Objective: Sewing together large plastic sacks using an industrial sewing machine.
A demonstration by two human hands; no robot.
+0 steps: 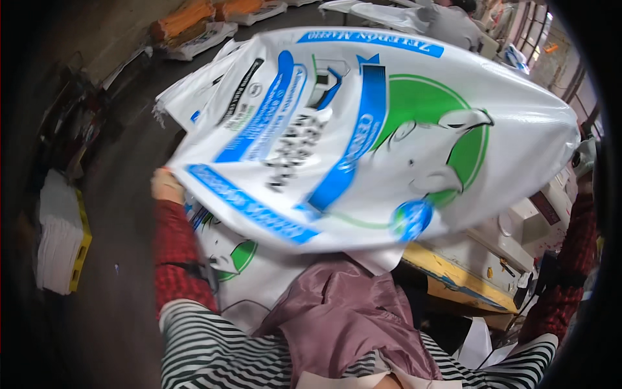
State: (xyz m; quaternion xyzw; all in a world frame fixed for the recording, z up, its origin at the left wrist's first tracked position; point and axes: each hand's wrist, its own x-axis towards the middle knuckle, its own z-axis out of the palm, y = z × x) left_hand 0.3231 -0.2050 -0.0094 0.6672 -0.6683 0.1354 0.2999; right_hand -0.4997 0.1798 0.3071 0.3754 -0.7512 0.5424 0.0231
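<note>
A large white woven plastic sack (505, 155), printed with blue bands, a green disc and a pig's head, is stretched across in front of me, slightly blurred. My left hand (168, 185) is closed on its near left edge, most of the fingers hidden behind the material. At the far right, by the sack's other end, my right hand (586, 159) is dim at the picture's rim and appears closed on the sack's corner. Another printed white sack (223, 259) lies below, over my lap, partly covered by the raised one.
To the right stand a white sewing machine (551, 207) and a worktable with a worn yellow edge (463, 285). A stack of white sacks (58, 233) is on the left floor. Orange sacks (181, 23) lie at the back. Another person (450, 26) is at the far right.
</note>
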